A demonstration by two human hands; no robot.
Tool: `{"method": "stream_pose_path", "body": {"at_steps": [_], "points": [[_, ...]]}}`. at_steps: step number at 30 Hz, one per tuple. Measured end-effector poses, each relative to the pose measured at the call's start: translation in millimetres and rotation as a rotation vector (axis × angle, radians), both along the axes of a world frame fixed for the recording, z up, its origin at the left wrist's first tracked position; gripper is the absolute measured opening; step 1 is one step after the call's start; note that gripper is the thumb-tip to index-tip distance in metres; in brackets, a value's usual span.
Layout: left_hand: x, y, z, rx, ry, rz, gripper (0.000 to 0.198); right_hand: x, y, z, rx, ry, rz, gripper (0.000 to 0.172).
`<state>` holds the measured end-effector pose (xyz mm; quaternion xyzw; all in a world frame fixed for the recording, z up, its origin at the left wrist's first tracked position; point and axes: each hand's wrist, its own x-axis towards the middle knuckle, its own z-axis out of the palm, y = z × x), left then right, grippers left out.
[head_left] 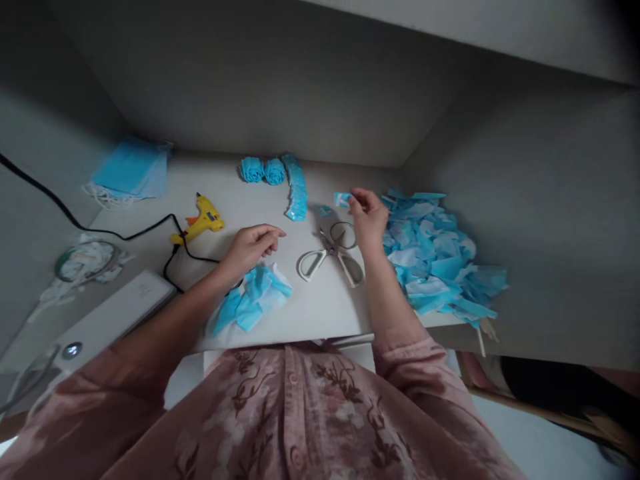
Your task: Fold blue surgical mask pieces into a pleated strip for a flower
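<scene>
My right hand pinches a small blue piece of mask fabric with a white mark on it, raised above the table. My left hand hovers over the table's middle-left, index finger stretched out and the other fingers loosely curled; nothing shows in it. Below it lie loose blue and white fabric scraps. Between the hands are scissors with white handles, blades spread, and a thin ring. Another small blue piece lies just beyond them.
Two blue fabric roses and a gathered blue strip lie at the back. A yellow glue gun with a black cord is left, near stacked masks and a white power bank. Blue scraps heap at right.
</scene>
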<state>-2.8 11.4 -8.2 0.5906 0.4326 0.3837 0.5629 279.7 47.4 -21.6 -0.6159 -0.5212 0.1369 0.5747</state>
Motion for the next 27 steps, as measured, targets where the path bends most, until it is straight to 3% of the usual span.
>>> {"method": "stream_pose_path", "body": {"at_steps": [5, 11, 16, 22, 27], "points": [[0.0, -0.7, 1.8, -0.004, -0.017, 0.005, 0.026, 12.7, 1.5, -3.5, -0.273, -0.437, 0.157, 0.031], [-1.7, 1.5, 6.4, 0.003, -0.031, 0.008, 0.026, 34.3, -4.1, -3.4, -0.180, -0.274, 0.141, 0.037], [-1.3, 0.9, 6.4, -0.003, -0.032, -0.004, 0.025, 37.6, 8.3, -2.6, -0.156, -0.246, 0.156, 0.039], [-2.3, 0.2, 8.4, 0.006, -0.039, 0.004, 0.025, 36.5, 19.5, -4.4, -0.383, -0.462, 0.090, 0.050], [-2.9, 1.2, 9.4, 0.012, -0.047, -0.007, 0.023, 41.6, 16.0, -1.1, -0.490, -0.442, 0.070, 0.055]]}}
